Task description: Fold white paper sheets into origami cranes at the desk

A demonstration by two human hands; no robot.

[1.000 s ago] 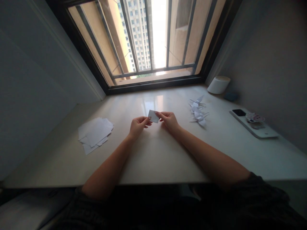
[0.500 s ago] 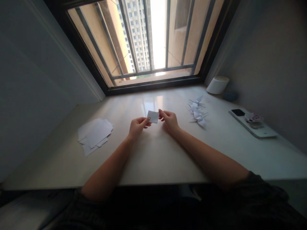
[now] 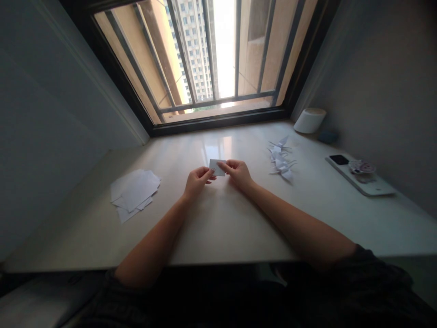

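Left hand (image 3: 197,182) and right hand (image 3: 239,174) both grasping a small white paper piece (image 3: 216,167), pinched between thumb and fingers from either side, neither hand clenched into a fist. Right fingertips (image 3: 229,163) sit over the paper's right end, left fingers at its left edge. Paper is held just above the surface (image 3: 221,223) near the middle, at 12 o'clock from the forearms, can't tell if it is folded. Loose white paper sheets (image 3: 134,192) lie overlapping at 9 o'clock from the hands, well apart from them. Folded paper cranes (image 3: 282,159) are in a small heap at 2 o'clock, near the window side. Further out at 3 o'clock, a flat white tray (image 3: 370,187) has a black phone (image 3: 339,160) and a small patterned item (image 3: 362,167) on it. White cylinder (image 3: 310,121) and small blue object (image 3: 327,137) sit at 1 to 2 o'clock against the wall. Barred window (image 3: 218,116) is at 12 o'clock, with a tall building (image 3: 191,50) outside. Dark sleeves (image 3: 362,269) show at the bottom edge.
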